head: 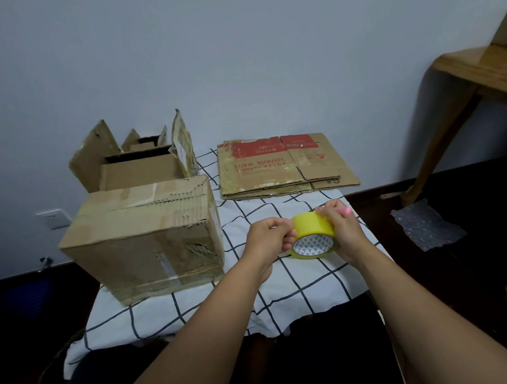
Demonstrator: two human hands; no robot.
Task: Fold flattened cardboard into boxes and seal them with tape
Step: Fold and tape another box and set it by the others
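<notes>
A yellow roll of tape (312, 228) is held above the checked cloth (294, 280) between both hands. My left hand (270, 237) grips its left side. My right hand (339, 227) curls over its top and right side, with a pink object (346, 211) sticking out beside the fingers. A closed, worn cardboard box (150, 240) stands to the left of the hands. Behind it sits an open box (141, 167) with its flaps up. A stack of flattened cardboard (280, 167) with red print lies at the back right of the cloth.
The wall runs right behind the boxes, with a socket (53, 219) low on the left. A wooden table (473, 74) stands at the right. A sheet of bubble wrap (425, 225) lies on the dark floor beneath it.
</notes>
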